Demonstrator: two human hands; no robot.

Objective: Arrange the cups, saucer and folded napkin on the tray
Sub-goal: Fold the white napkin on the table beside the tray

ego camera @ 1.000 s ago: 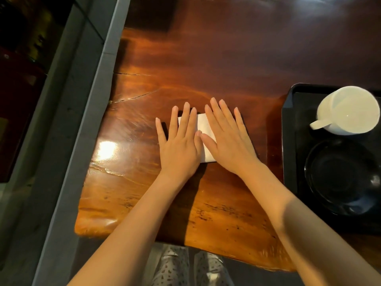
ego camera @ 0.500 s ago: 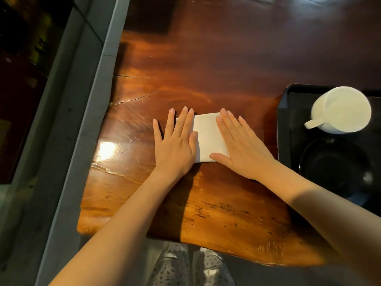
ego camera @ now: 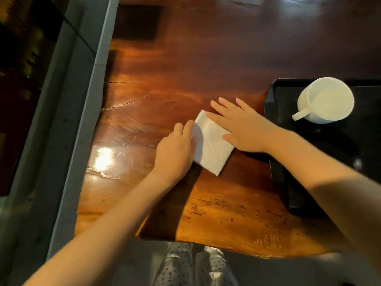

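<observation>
A folded white napkin [ego camera: 210,144] lies askew on the wooden table [ego camera: 165,69], just left of the black tray [ego camera: 268,104]. My left hand [ego camera: 175,150] has its fingers curled onto the napkin's left edge, gripping it. My right hand [ego camera: 242,126] lies flat, fingers spread, on the napkin's right side. A white cup [ego camera: 326,100] stands on the tray's far left corner, handle pointing toward me. The dark saucer [ego camera: 350,149] on the tray behind my right forearm is hard to make out.
The table's near edge [ego camera: 206,244] runs just above my knees. A grey ledge [ego camera: 82,112] borders the table on the left, with a dark drop beyond it. A crack [ego camera: 125,103] marks the wood to the left of the napkin.
The napkin has turned askew and shifted right toward the tray. My left hand went from flat to curled on its left edge. My right hand slid right.
</observation>
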